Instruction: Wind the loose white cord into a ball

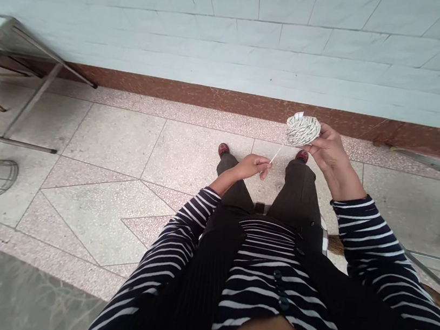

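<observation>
White, dark-flecked cord ball (302, 129)

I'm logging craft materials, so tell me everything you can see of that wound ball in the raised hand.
The ball is a rounded coil of flat, whitish strip with dark speckles, paper-like, wound in overlapping bands. A short end sticks up at its top. The right hand holds it by the fingertips above the knees. A thin strip runs down from it to the left hand, which pinches it.

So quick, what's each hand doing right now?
Left hand: closed, pinching the loose strip end.
Right hand: closed, holding the wound ball.
</observation>
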Action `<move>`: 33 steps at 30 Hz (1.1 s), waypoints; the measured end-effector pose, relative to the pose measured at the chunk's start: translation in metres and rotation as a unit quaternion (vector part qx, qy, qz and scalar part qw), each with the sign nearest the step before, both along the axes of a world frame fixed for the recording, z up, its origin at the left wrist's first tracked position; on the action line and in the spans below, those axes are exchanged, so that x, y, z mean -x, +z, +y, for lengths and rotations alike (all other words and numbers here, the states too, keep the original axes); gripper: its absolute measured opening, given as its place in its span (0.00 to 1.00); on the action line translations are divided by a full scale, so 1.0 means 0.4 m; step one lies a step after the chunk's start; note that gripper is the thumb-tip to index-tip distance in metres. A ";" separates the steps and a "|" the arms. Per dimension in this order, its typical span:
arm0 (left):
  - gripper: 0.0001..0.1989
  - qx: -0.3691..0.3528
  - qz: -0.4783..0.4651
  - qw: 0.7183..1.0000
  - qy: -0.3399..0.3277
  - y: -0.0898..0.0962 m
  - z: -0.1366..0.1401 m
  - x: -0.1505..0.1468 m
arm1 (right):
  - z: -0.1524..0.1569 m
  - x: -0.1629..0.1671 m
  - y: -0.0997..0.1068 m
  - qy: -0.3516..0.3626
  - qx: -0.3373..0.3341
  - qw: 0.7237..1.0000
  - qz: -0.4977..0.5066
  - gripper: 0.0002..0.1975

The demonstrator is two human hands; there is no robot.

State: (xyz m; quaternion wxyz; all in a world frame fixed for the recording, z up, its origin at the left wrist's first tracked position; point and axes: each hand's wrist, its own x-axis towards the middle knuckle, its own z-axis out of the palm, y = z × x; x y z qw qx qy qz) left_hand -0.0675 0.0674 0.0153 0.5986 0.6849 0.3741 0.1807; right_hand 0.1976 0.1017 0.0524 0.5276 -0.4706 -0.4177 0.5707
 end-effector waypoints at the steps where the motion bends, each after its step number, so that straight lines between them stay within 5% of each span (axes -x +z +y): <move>1: 0.19 -0.016 0.020 0.999 -0.027 0.015 -0.010 0.002 | 0.000 0.009 -0.010 0.001 0.000 1.000 -0.009 0.31; 6: 0.14 -0.218 0.136 0.966 -0.041 0.099 -0.018 -0.005 | -0.026 0.060 -0.071 -0.002 -0.038 0.987 -0.158 0.33; 9: 0.13 -0.285 0.150 0.946 -0.025 0.132 0.017 -0.006 | -0.060 0.079 -0.090 0.070 -0.006 0.977 -0.202 0.31; 17: 0.12 -0.371 0.088 0.920 -0.085 0.178 0.061 -0.001 | -0.146 0.086 -0.029 0.219 0.126 0.968 0.002 0.28; 22: 0.12 -0.305 0.092 0.948 -0.022 0.142 0.096 0.003 | -0.186 0.092 -0.004 0.215 0.151 0.961 0.088 0.36; 28: 0.12 -0.133 0.026 0.989 0.062 0.022 0.080 -0.009 | -0.188 0.099 0.009 0.136 0.098 0.983 0.078 0.33; 33: 0.17 -0.053 0.046 0.998 0.005 -0.053 -0.001 -0.028 | -0.091 0.057 -0.026 -0.005 0.009 0.999 -0.032 0.31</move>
